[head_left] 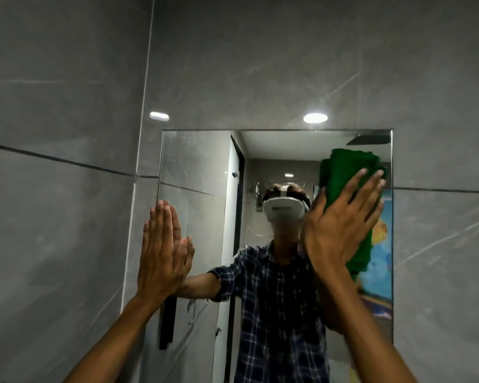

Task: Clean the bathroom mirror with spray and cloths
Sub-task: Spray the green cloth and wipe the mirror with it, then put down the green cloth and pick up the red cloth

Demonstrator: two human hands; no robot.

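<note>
A rectangular mirror [194, 167] is set into the grey tiled wall. My right hand [340, 225] presses a folded green cloth [343, 172] flat against the mirror's upper right part, fingers spread over it. My left hand [161, 252] lies flat on the mirror's left edge with fingers straight and together, holding nothing. No spray bottle is in view.
Grey marble-look wall tiles [67, 189] surround the mirror. The glass reflects a person in a checked shirt wearing a white headset, a white door and a colourful picture at the right. Two ceiling lights glint on the tiles above.
</note>
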